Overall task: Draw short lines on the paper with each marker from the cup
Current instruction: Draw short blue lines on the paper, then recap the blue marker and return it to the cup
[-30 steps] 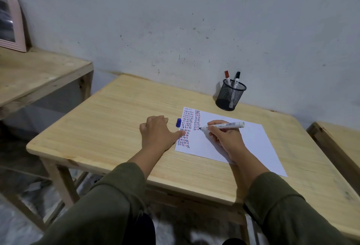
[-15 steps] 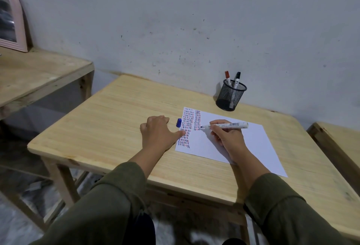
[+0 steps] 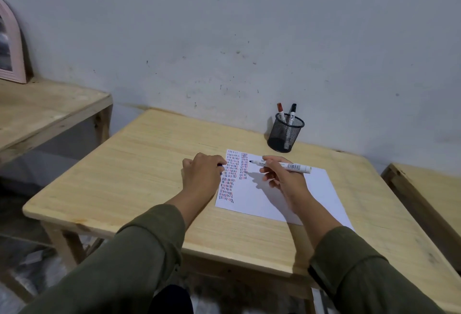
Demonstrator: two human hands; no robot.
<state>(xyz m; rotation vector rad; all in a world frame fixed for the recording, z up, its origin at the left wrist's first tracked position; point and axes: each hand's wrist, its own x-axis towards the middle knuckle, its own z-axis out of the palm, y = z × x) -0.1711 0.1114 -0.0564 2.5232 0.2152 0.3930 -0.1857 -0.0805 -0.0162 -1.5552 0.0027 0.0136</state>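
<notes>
The wooden counter [image 3: 139, 164] carries the white paper [image 3: 287, 196], its left part filled with columns of short red and dark lines. The mesh cup [image 3: 285, 135] stands just behind the paper, holding two markers. Over the paper, the right hand [image 3: 284, 176] grips an uncapped marker [image 3: 282, 164]. The left hand [image 3: 203, 176] is curled at the paper's left edge, closed around something small and dark that is mostly hidden.

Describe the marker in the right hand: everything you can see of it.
The marker has a white barrel with a printed barcode label and a dark tip, uncapped. The right hand grips it near the front, lying almost level, tip pointing left. The tip hovers above the paper, beside the second column of short lines.
</notes>
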